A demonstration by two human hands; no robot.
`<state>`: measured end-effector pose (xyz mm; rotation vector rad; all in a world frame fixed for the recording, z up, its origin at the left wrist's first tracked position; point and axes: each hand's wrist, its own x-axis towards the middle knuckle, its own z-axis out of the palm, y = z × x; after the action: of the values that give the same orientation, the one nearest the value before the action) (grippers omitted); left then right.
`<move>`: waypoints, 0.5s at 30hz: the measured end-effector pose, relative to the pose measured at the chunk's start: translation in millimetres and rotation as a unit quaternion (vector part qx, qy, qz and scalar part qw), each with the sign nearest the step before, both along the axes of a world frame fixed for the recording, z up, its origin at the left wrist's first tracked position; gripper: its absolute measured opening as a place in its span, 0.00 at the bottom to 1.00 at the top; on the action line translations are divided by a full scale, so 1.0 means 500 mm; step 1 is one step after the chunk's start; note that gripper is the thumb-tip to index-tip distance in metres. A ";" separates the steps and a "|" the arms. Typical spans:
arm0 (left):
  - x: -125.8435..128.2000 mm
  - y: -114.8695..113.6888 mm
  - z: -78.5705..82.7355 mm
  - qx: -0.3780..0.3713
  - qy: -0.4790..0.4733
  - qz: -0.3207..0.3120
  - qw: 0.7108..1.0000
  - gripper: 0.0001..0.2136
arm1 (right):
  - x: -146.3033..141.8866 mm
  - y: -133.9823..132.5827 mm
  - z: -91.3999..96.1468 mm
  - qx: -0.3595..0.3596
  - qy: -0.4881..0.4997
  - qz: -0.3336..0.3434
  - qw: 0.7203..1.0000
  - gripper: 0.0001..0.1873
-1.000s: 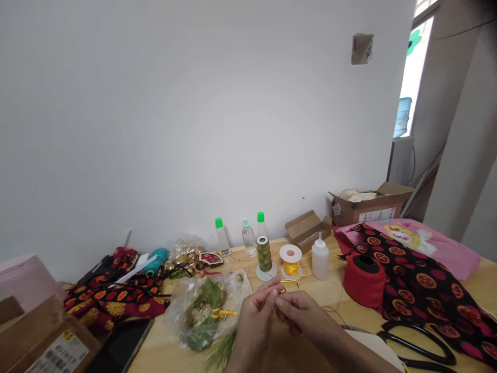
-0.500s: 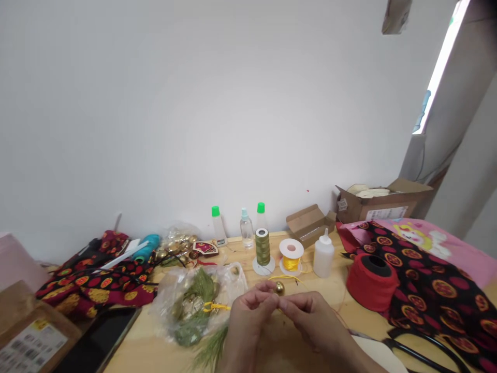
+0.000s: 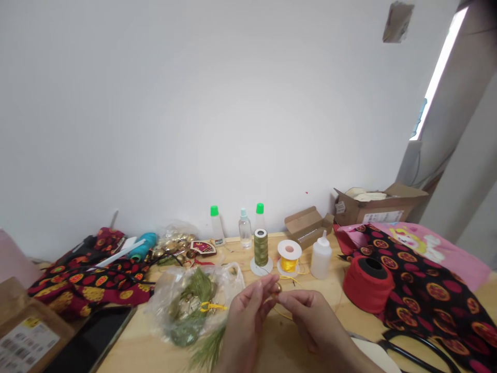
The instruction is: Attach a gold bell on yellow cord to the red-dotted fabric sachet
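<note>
Above table [image 3: 147, 352], gold bell [image 3: 278, 286] held in L hand [image 3: 244, 318] fingers [image 3: 267, 291], R hand [image 3: 316, 321] adj.

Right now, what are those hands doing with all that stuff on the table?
A person's two hands meet over the wooden table. The left hand pinches a small gold bead, and the right hand pinches close beside it, seemingly on a yellow cord. Just behind stand a green thread spool, a yellow cord spool and a white squeeze bottle. A plastic bag of green sprigs lies to the left.
</note>
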<state>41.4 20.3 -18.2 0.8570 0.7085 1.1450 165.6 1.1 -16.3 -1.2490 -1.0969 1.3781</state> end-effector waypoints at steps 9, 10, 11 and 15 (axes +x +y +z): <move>-0.002 -0.004 0.004 0.037 0.099 -0.037 0.994 0.10 | 0.004 -0.008 0.014 -0.041 0.042 0.047 0.997 0.22; -0.003 -0.003 0.005 0.039 0.106 -0.021 0.993 0.09 | 0.003 -0.008 0.012 -0.042 0.047 0.052 0.997 0.22; -0.003 -0.003 0.006 0.039 0.106 -0.006 0.994 0.08 | 0.003 -0.009 0.010 -0.041 0.054 0.057 0.996 0.21; -0.001 -0.005 0.008 0.017 0.069 0.019 0.997 0.06 | -0.002 -0.014 0.011 -0.041 0.078 0.056 0.995 0.23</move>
<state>41.1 17.7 -14.1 0.9615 0.8241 1.1407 164.4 -5.7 -10.8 -1.1321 -1.0227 1.5916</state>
